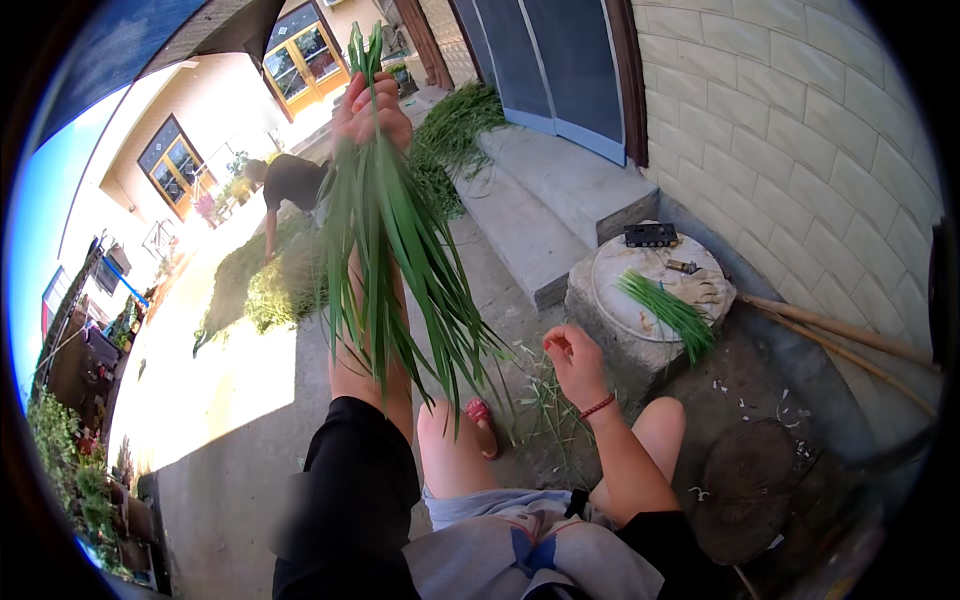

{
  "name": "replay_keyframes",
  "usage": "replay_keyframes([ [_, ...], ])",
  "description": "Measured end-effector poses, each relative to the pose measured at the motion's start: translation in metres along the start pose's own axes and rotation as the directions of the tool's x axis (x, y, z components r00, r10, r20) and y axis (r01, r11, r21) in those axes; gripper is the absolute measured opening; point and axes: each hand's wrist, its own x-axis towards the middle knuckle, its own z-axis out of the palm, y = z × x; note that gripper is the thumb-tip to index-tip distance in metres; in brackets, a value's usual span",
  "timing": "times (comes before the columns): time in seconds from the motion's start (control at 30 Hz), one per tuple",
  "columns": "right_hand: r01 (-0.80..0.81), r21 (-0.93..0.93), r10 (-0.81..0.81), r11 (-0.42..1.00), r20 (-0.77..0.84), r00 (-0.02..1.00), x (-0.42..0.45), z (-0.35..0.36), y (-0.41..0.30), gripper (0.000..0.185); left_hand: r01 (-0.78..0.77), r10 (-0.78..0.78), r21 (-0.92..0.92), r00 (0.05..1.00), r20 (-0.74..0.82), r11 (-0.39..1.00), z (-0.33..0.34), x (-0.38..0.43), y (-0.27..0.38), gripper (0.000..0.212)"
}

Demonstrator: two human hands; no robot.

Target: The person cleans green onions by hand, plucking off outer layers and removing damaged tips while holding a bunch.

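Observation:
My left hand (375, 109) is raised high and grips a bunch of green garlic chives (390, 225) near one end. The long flat leaves hang loose below the fist, and a short tuft sticks out above it. My right hand (574, 364), with a red braided band at the wrist, is held lower, over my knees. Its fingers are curled, and whether anything thin is pinched in them is hidden. Close to it, a neat bundle of chives (664, 311) with a dark tie lies on a round white-topped stone block (611, 300). Loose leaf scraps (551, 405) litter the concrete between my feet.
A black plastic part (651, 235), a small metal cylinder (682, 265) and a work glove (697, 289) rest on the block. Concrete steps (525, 217) rise behind it. Wooden poles (832, 330) lean at right. Another person (296, 184) bends over cut grass (281, 289).

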Motion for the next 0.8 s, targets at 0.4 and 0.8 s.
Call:
replay_keyframes([
  [0.4, 0.342, 0.144, -0.321, 0.929, -0.15, 0.935, 0.027, -0.017, -0.095, 0.012, -0.042, 0.044, -0.026, 0.997, 0.057, 0.999, 0.01, -0.006, -0.009, 0.016],
  [0.8, 0.338, 0.081, -0.336, 0.938, -0.036, 0.941, 0.018, -0.003, -0.105, 0.016, 0.033, -0.029, -0.054, 0.997, 0.075, 0.998, 0.005, -0.003, -0.013, 0.02],
])
